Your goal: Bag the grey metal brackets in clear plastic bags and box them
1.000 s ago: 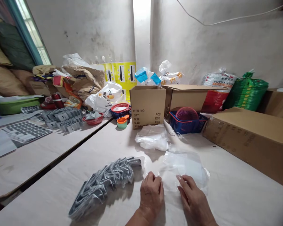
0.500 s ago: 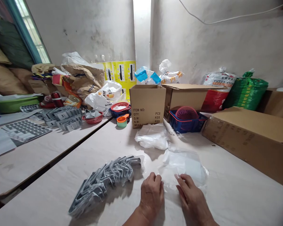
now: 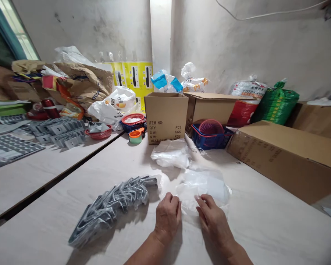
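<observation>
We find the left hand (image 3: 167, 217) and right hand (image 3: 213, 221) loosely curled at the near edge of a clear plastic bag (image 3: 204, 187), grip unconfirmed. Bagged metal brackets (image 3: 110, 209) lie at nine o'clock; an open carton (image 3: 165, 117) stands at twelve, contents unseen.

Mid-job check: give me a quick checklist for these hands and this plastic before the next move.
1. The right hand on the clear plastic bag: ok, fingers rest on its near edge.
2. The left hand on the bag: cannot tell, it lies right beside the edge.
3. Bag lying flat: not ok, it is creased and rumpled.
4. Bag's opening located: cannot tell.
5. The bagged metal brackets apart from the bag: ok, they lie to its left.
</observation>
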`<state>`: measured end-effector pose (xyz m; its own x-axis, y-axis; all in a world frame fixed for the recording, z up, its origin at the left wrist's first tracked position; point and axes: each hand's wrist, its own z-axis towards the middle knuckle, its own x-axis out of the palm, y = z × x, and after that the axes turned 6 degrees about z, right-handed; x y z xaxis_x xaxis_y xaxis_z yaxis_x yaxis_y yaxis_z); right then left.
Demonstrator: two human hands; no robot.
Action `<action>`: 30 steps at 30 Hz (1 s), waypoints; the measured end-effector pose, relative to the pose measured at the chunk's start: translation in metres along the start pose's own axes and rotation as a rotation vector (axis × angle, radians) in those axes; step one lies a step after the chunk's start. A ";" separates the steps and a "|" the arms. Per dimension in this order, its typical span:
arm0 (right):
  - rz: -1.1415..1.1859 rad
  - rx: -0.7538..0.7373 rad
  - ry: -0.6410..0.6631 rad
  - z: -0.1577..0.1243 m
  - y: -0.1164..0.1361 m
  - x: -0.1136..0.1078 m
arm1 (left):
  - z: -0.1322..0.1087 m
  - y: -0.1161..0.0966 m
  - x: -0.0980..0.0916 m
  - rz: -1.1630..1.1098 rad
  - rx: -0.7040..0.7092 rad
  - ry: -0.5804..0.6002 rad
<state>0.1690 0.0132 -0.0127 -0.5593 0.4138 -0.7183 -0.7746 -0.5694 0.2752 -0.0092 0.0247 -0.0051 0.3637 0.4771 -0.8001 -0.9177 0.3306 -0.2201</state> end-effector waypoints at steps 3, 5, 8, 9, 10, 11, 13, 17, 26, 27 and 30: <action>0.005 0.016 0.025 -0.001 0.000 -0.001 | 0.000 0.000 0.000 -0.006 0.003 0.005; 0.007 0.021 0.038 -0.001 0.000 -0.001 | 0.001 0.000 0.000 -0.006 0.010 0.010; 0.012 0.030 0.060 -0.001 0.001 -0.002 | 0.001 0.000 -0.001 -0.004 0.005 0.025; 0.015 0.031 0.068 -0.001 0.001 -0.002 | 0.001 0.000 -0.002 -0.003 0.001 0.031; 0.020 0.033 0.076 0.000 0.002 -0.003 | 0.001 0.000 -0.002 -0.003 -0.003 0.036; 0.026 0.035 0.083 0.000 0.003 -0.003 | 0.001 0.000 -0.001 -0.003 -0.006 0.041; 0.041 0.044 0.095 0.002 0.004 -0.004 | 0.001 0.001 0.000 -0.003 -0.006 0.046; 0.055 0.064 0.125 0.004 0.006 -0.006 | 0.000 0.001 0.002 0.003 -0.004 0.055; -0.054 0.066 0.042 0.003 0.004 -0.007 | 0.001 0.000 -0.003 -0.021 0.016 0.020; -0.069 0.063 0.031 0.003 0.004 -0.007 | 0.001 0.000 -0.004 -0.031 0.021 0.016; -0.107 0.042 0.011 0.004 0.003 -0.008 | 0.002 -0.001 -0.004 -0.055 0.033 -0.012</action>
<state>0.1698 0.0108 -0.0039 -0.4694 0.4627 -0.7520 -0.8416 -0.4923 0.2224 -0.0100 0.0237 -0.0006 0.4156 0.4670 -0.7805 -0.8906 0.3833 -0.2449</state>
